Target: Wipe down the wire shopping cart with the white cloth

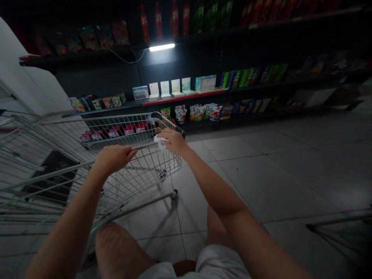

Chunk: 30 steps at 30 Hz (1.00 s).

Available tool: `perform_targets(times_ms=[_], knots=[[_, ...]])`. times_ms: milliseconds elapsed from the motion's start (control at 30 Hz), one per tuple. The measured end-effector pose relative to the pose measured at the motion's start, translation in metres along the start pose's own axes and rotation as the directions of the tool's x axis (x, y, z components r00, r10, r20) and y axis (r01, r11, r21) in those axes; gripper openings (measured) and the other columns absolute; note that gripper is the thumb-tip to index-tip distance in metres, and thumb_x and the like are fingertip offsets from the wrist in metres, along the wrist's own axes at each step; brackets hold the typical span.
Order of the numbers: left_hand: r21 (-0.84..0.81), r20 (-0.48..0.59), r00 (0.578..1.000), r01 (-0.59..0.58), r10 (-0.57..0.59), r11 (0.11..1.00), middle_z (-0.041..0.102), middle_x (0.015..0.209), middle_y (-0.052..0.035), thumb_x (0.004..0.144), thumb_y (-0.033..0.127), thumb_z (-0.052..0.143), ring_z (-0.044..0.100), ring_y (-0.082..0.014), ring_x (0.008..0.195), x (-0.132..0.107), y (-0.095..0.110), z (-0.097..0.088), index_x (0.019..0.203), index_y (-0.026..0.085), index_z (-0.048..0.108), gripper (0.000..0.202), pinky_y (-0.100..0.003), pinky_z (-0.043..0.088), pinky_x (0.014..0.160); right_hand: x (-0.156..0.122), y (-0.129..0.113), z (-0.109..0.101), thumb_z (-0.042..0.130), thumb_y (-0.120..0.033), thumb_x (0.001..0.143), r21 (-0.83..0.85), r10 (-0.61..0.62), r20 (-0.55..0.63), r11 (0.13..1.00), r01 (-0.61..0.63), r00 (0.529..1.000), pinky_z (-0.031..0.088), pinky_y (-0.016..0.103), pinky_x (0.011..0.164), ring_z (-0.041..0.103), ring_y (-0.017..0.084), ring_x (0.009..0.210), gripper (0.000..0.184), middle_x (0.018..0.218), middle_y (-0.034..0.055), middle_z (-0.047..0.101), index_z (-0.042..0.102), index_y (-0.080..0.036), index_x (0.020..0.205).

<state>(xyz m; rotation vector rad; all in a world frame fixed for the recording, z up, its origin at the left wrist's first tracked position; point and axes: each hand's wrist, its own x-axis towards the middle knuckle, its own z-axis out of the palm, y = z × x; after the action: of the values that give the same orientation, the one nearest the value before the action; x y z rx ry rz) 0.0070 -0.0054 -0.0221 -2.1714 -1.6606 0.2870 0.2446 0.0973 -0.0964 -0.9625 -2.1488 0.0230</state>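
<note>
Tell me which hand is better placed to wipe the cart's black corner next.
The right hand, I'd judge: it holds the white wipe at the rail, close to the black corner. The left hand holds the rail farther from that corner, with no wipe visible.

**Printed packaging in a dim shop aisle, no words legible**

Pale lettering marks a flat black panel (50,178) in a silver wire shopping cart (144,146), too faint to read. Blurred pale labels wrap slim red plastic bottles (158,21) on the dark upper shelf (200,38). A small pale tag (253,26) sits on that shelf's edge, unreadable. Tiny marks on upright pale rectangular boxes (165,88) and bold print on red-and-white bags (180,115) below are equally illegible.
</note>
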Motion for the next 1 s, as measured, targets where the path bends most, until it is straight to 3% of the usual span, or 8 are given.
perform_targets(times_ms=[67, 133, 233, 367, 467, 667, 867, 1000], knots=[[0.011, -0.016, 1.0, -0.001, 0.001, 1.0, 0.074, 0.09, -0.0121, 0.097, 0.055, 0.016, 0.07, -0.0293, 0.085, 0.0, 0.001, 0.001, 0.093, 0.02, 0.065, 0.06, -0.033, 0.043, 0.065, 0.018, 0.018, -0.019, 0.049, -0.012, 0.081, -0.122, 0.096, 0.171, 0.99, -0.076, 0.98, 0.045, 0.025, 0.087, 0.062, 0.017, 0.103, 0.033, 0.111, 0.0064, 0.069, 0.072, -0.017, 0.105], [0.013, -0.029, 1.0, 0.002, -0.002, 1.0, 0.074, 0.09, -0.0119, 0.097, 0.056, 0.015, 0.07, -0.0288, 0.084, -0.001, 0.002, 0.001, 0.094, 0.02, 0.065, 0.062, -0.033, 0.043, 0.064, 0.037, 0.04, -0.036, 0.05, -0.014, 0.08, -0.265, 0.206, 0.313, 0.956, -0.123, 0.927, 0.045, 0.023, 0.083, 0.064, 0.018, 0.101, 0.032, 0.107, 0.0065, 0.071, 0.073, -0.016, 0.103], [0.016, -0.051, 0.999, 0.006, -0.005, 1.0, 0.074, 0.089, -0.0115, 0.097, 0.056, 0.016, 0.07, -0.0296, 0.084, -0.001, 0.006, 0.001, 0.095, 0.02, 0.065, 0.061, -0.033, 0.042, 0.063, 0.058, 0.065, -0.049, 0.05, -0.016, 0.081, -0.415, 0.258, 0.437, 0.908, -0.061, 0.862, 0.044, 0.023, 0.077, 0.065, 0.019, 0.1, 0.033, 0.108, 0.0069, 0.073, 0.074, -0.018, 0.103], [0.023, -0.077, 0.997, 0.01, -0.008, 1.0, 0.074, 0.086, -0.0117, 0.097, 0.057, 0.017, 0.07, -0.0305, 0.082, -0.002, 0.012, 0.0, 0.094, 0.02, 0.066, 0.062, -0.033, 0.042, 0.062, 0.066, 0.074, -0.045, 0.053, -0.018, 0.078, -0.536, 0.255, 0.52, 0.84, 0.08, 0.815, 0.043, 0.025, 0.071, 0.067, 0.024, 0.102, 0.033, 0.108, 0.0094, 0.073, 0.075, -0.02, 0.103], [0.026, -0.079, 0.997, 0.008, -0.006, 1.0, 0.074, 0.086, -0.0111, 0.097, 0.056, 0.016, 0.07, -0.03, 0.081, -0.002, 0.015, -0.002, 0.093, 0.02, 0.066, 0.062, -0.033, 0.042, 0.062, 0.063, 0.071, -0.043, 0.053, -0.017, 0.077, -0.538, 0.219, 0.594, 0.823, 0.18, 0.774, 0.043, 0.025, 0.071, 0.067, 0.025, 0.103, 0.037, 0.11, 0.0096, 0.073, 0.074, -0.021, 0.106], [0.026, -0.049, 0.998, -0.031, 0.033, 0.999, 0.074, 0.084, -0.0104, 0.097, 0.058, 0.016, 0.07, -0.0289, 0.081, -0.002, 0.006, -0.002, 0.096, 0.021, 0.065, 0.061, -0.032, 0.041, 0.063, 0.055, 0.056, -0.051, 0.051, -0.022, 0.08, -0.539, 0.28, 0.645, 0.826, 0.164, 0.711, 0.043, 0.025, 0.07, 0.069, 0.023, 0.097, 0.036, 0.106, 0.0111, 0.074, 0.075, -0.018, 0.106], [-0.036, 0.02, 1.0, -0.015, 0.016, 0.999, 0.074, 0.09, -0.0088, 0.093, 0.066, 0.012, 0.069, -0.0273, 0.086, -0.004, -0.017, 0.005, 0.1, 0.024, 0.066, 0.069, -0.029, 0.041, 0.064, 0.049, 0.028, -0.052, 0.049, -0.02, 0.082, -0.519, 0.274, 0.689, 0.833, 0.193, 0.671, 0.041, 0.024, 0.065, 0.069, 0.021, 0.092, 0.036, 0.107, 0.0104, 0.074, 0.074, -0.018, 0.107], [-0.094, 0.072, 0.995, 0.07, -0.063, 0.993, 0.074, 0.097, -0.0107, 0.087, 0.074, 0.012, 0.068, -0.0313, 0.091, -0.011, -0.042, 0.013, 0.112, 0.025, 0.063, 0.075, -0.031, 0.043, 0.068, 0.042, 0.0, -0.052, 0.049, -0.016, 0.081, -0.416, 0.175, 0.759, 0.871, 0.261, 0.627, 0.039, 0.024, 0.065, 0.068, 0.018, 0.085, 0.034, 0.102, 0.0124, 0.074, 0.076, -0.013, 0.101]])
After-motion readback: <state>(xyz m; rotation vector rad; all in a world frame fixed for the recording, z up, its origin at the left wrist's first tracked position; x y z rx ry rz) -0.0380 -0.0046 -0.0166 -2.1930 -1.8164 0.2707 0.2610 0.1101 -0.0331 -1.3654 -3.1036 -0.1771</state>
